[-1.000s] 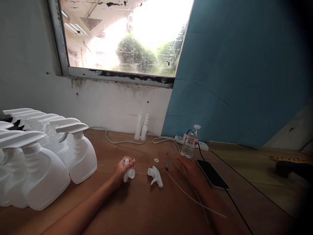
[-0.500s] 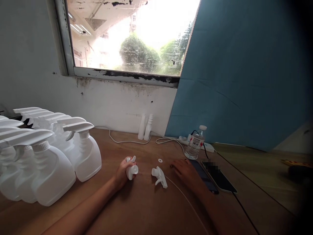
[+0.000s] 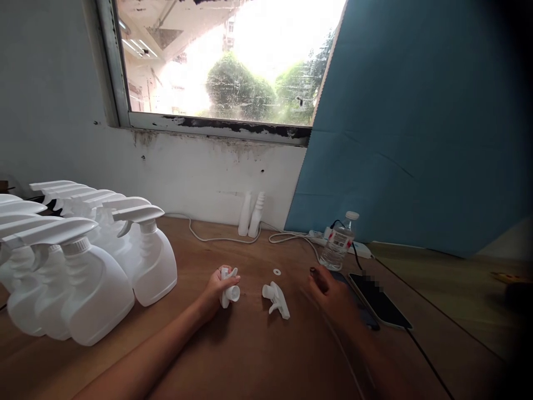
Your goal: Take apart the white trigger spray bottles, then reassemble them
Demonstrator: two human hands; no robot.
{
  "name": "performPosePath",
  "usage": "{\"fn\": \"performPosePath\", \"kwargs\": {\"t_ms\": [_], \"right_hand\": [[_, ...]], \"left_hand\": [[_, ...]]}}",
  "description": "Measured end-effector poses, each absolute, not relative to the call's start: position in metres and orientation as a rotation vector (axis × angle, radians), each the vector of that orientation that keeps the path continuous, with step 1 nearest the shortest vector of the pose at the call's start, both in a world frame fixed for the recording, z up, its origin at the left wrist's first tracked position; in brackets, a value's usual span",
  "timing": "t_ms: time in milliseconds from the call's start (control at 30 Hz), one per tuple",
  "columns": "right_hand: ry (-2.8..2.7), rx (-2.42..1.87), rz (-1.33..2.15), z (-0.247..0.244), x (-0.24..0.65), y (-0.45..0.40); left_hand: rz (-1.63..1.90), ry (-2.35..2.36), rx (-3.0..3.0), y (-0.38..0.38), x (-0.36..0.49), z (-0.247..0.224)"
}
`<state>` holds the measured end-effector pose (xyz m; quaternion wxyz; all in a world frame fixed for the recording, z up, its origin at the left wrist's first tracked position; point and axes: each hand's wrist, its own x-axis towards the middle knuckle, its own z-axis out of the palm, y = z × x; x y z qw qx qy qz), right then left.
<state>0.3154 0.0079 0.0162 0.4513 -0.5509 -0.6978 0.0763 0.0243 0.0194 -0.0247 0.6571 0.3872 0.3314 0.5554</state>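
Observation:
My left hand is closed around a white trigger sprayer head, its round collar facing right. A second white trigger sprayer head lies on the table between my hands. Behind it is a small white ring washer. My right hand is just above the table, to the right of the loose head, with thumb and fingers curled together. A thin, blurred tube runs beside my right hand and forearm; whether the fingers pinch it is unclear.
White spray bottles with heads stand in rows at left. Two slim white bottles lean on the wall by a white cable. A clear water bottle and two phones, one a black phone, are at right.
My right hand has lifted and shifted right, its fingers curling in. The thin tube has moved rightward, away from the loose sprayer head. My left hand keeps its hold; the view has shifted slightly.

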Motion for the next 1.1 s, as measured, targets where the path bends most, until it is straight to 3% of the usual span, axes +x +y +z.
{"fn": "performPosePath", "kwargs": {"t_ms": [100, 333, 433, 1100], "right_hand": [[-1.584, -1.334, 0.052, 0.016, 0.312, 0.006], [-1.208, -0.82, 1.005, 0.015, 0.248, -0.019], [-1.281, -0.713, 1.17, 0.013, 0.226, -0.034], [-1.717, -0.746, 0.809, -0.01, 0.215, -0.051]], "left_hand": [[1.268, 0.751, 0.882, 0.02, 0.025, -0.026], [1.208, 0.699, 0.906, 0.011, 0.029, -0.02], [1.172, 0.701, 0.933, 0.009, 0.029, -0.019], [1.178, 0.527, 0.834, 0.01, 0.027, -0.023]]}}
